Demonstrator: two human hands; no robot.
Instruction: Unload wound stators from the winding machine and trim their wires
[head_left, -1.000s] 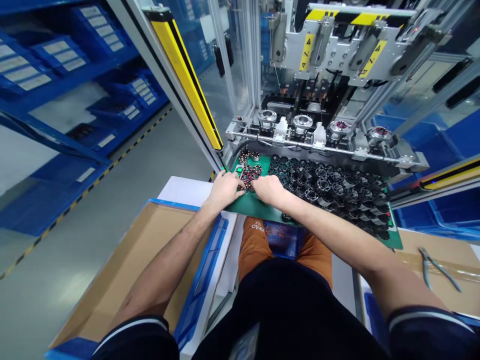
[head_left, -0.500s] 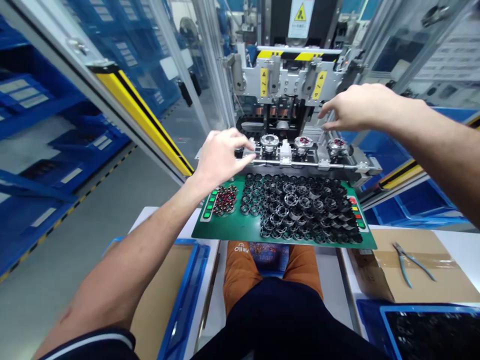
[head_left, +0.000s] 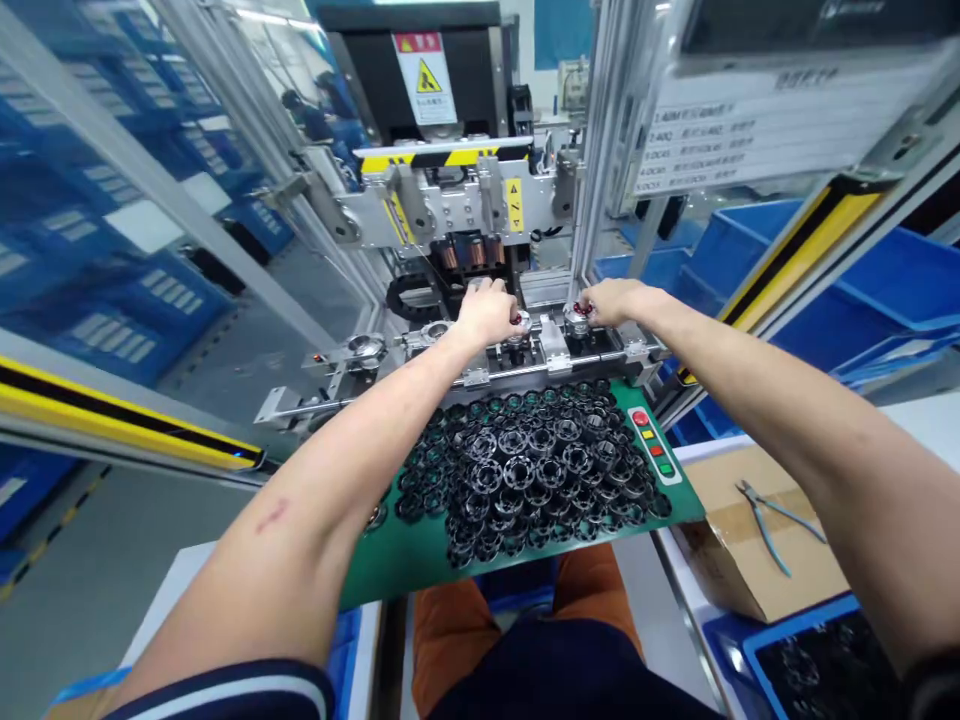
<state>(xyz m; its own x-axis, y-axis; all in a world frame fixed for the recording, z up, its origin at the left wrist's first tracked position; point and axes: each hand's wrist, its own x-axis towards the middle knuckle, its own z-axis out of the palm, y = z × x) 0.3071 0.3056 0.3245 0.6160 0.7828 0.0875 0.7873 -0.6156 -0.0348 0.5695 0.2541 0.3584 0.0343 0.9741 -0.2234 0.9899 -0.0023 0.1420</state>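
Observation:
My left hand [head_left: 489, 312] reaches over a round metal holder on the machine, its fingers curled around a small red-topped ring part [head_left: 517, 320] seated there. My right hand [head_left: 611, 300] closes its fingertips on another red-topped ring part [head_left: 582, 310] in the holder further right. Two more round holders stand to the left: one [head_left: 365, 347] shows plainly with no red in it, the other [head_left: 436, 330] is partly behind my left arm. In front lie several black rings with metal segments [head_left: 521, 470], crowded on a green mat [head_left: 405, 560].
Above the holders hangs the machine's metal press head [head_left: 457, 205] with yellow warning strips. A button panel [head_left: 655, 447] sits at the mat's right edge. Cutting pliers [head_left: 765, 520] lie on a cardboard box [head_left: 731, 570]. Metal frame posts and yellow bars flank both sides.
My view has turned to the right. Both hands have moved onto the holders, the left one rightward and the right one down, and both have closed on red-topped ring parts.

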